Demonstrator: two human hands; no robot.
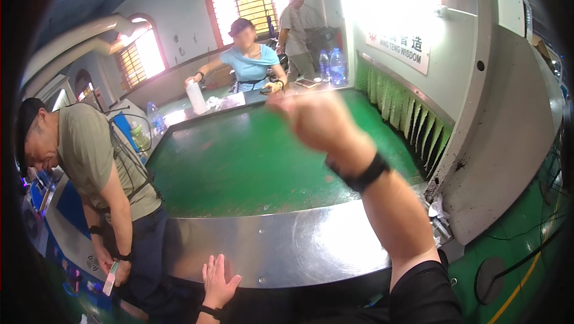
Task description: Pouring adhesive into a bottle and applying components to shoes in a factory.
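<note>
So the big green-topped bench (251, 162) was pretty much bare across its middle, loads of room to move there. Its near edge was a curved band of shiny steel (281, 249), and on the right the green surface ran in under a row of green hanging strips (406, 111) at the mouth of a grey machine housing (502, 144).

The person's left hand (219, 279) was low down, flat against the steel rim, fingers spread wide open, holding nothing. The right hand (311, 117) was raised over the bench with a black band (360, 177) on the wrist; it was blurred, so I couldn't tell whether it was open or closed, and I saw nothing in it.

A co-worker in an olive shirt (89, 156) stood bent over at the left edge, holding a small white card-like thing (110, 277) down low. At the far end a person in a light blue top (250, 64) gripped a white roll (196, 98), with two clear plastic bottles (332, 67) near the far right corner.
</note>
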